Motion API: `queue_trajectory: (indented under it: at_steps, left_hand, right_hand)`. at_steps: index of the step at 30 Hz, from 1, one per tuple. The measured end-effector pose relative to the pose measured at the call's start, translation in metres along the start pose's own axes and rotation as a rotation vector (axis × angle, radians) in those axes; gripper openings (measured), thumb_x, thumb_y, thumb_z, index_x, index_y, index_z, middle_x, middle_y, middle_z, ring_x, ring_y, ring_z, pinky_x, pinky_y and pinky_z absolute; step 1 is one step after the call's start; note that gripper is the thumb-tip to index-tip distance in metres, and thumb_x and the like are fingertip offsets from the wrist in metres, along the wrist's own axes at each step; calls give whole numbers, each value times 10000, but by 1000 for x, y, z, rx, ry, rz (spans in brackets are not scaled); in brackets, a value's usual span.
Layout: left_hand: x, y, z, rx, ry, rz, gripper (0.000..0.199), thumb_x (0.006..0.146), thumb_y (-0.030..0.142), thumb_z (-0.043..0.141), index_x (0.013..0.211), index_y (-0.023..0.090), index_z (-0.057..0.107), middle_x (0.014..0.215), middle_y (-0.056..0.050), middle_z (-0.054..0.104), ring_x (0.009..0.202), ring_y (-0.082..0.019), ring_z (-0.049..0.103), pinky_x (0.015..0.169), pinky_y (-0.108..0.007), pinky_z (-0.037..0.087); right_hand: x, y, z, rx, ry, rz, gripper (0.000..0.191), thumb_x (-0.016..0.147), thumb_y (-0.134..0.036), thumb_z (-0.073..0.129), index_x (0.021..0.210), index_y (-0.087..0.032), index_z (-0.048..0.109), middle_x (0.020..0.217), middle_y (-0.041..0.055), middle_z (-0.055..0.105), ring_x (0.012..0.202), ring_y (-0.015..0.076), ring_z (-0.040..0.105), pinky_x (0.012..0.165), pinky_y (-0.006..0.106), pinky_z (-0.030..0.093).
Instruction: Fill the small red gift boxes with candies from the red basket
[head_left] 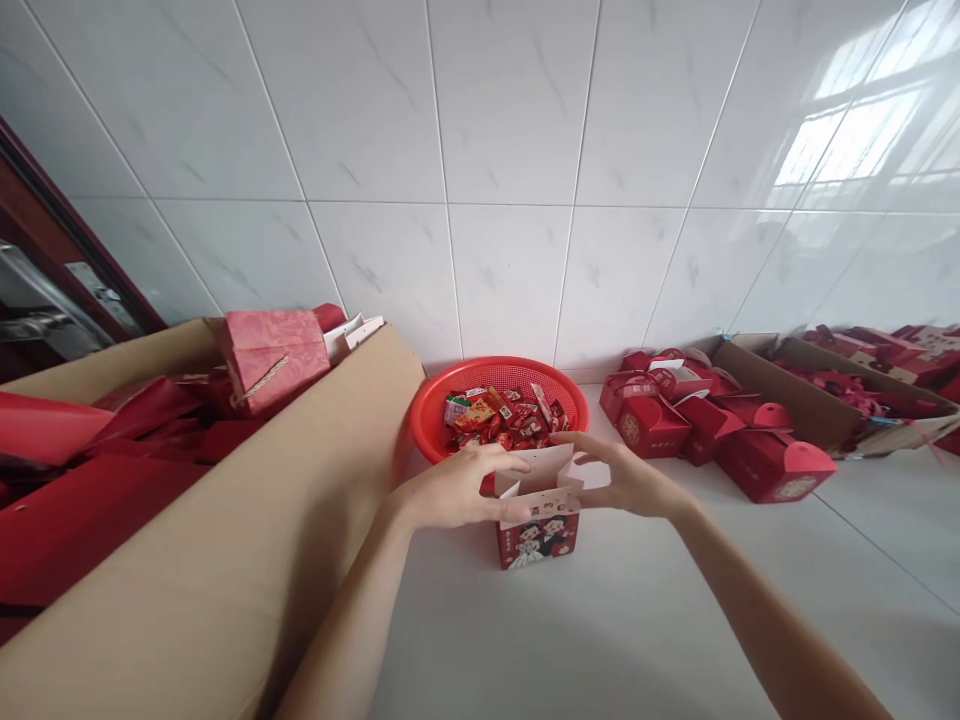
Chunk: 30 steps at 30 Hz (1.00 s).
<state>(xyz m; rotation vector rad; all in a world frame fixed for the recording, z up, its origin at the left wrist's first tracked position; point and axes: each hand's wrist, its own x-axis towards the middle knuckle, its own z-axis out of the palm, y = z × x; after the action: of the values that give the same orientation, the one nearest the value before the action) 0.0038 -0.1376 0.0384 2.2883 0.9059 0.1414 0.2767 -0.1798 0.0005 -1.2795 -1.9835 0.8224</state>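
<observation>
A small red candy box (537,542) with a cartoon bride and groom on its front stands upright on the pale surface, its white-lined top flaps raised. On the left side of its rim is my left hand (454,490), thumb at the front and fingers curled over the flap. My right hand (626,480) grips the opposite side, thumb near the front flap and fingers reaching to the back. Just behind the box sits a round red plastic basket (425,428) with wrapped candies (517,410) in it. The box's inside bottom is hidden.
At left a large cardboard carton (330,480) holds red boxes and bags, including a pink gift bag (274,355). Several closed red boxes (772,462) are grouped at right, beside an open carton (780,405). A tiled wall (510,260) rises behind.
</observation>
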Motion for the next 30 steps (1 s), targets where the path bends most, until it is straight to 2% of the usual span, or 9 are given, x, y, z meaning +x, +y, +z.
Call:
queue_trajectory:
  at_steps: [2, 4, 7, 9, 14, 19, 23, 30]
  left_hand:
    - [-1, 1, 0, 10, 11, -1, 564, 836, 501, 684, 1370, 340, 606, 1258, -40, 653, 1198, -291, 580, 964, -351, 482]
    - [0, 0, 1, 7, 56, 27, 552, 873, 408, 649, 1416, 380, 555, 1295, -17, 654, 1215, -266, 580, 1009, -349, 466]
    - [4, -4, 4, -26, 104, 51, 665, 904, 317, 591, 1535, 364, 388, 1271, -14, 685, 1161, -217, 625, 1037, -342, 463]
    - [8, -7, 5, -34, 121, 37, 665, 909, 295, 575, 1544, 326, 381, 1230, -24, 713, 1134, -211, 651, 1040, -351, 473]
    - [13, -7, 6, -50, 146, 52, 416, 907, 305, 594, 1314, 262, 665, 1356, -29, 673, 1299, -250, 585, 1103, -353, 450]
    - [14, -10, 7, -87, 186, 104, 413, 908, 251, 578, 1311, 245, 669, 1344, -30, 682, 1275, -240, 608, 1082, -336, 478]
    - [16, -14, 7, -143, 240, 140, 431, 894, 244, 602, 1322, 248, 659, 1354, -34, 674, 1261, -238, 616, 1067, -333, 498]
    - [18, -18, 9, -326, 259, 121, 442, 844, 256, 664, 1283, 205, 678, 1284, -67, 709, 1032, -215, 708, 865, -298, 600]
  right_hand:
    - [1, 3, 12, 52, 65, -25, 505, 812, -462, 729, 1255, -231, 660, 1134, 93, 728, 1025, 256, 670, 942, 435, 536]
    - [2, 6, 22, 135, 129, -23, 357, 832, -500, 702, 1049, -218, 723, 947, 67, 747, 917, 241, 676, 894, 407, 537]
    - [2, 14, 38, 313, 212, 24, 398, 780, -597, 719, 787, -200, 697, 762, 39, 703, 759, 221, 648, 752, 361, 537]
    - [2, 20, 48, 424, 272, 34, 442, 761, -629, 721, 701, -196, 659, 695, 22, 656, 702, 203, 611, 691, 338, 514]
    - [2, 28, 65, 496, 387, 26, 451, 767, -613, 732, 658, -189, 624, 669, 6, 596, 671, 169, 538, 641, 296, 457]
    - [0, 27, 69, 459, 429, 11, 462, 801, -608, 709, 657, -180, 610, 648, 2, 569, 658, 154, 511, 642, 282, 442]
    - [-2, 22, 71, 606, 418, 33, 434, 825, -593, 694, 717, -180, 618, 671, 6, 589, 650, 152, 523, 612, 271, 436]
    - [-3, 13, 70, 749, 411, 28, 404, 804, -560, 737, 722, -177, 638, 648, 2, 610, 633, 148, 541, 606, 263, 441]
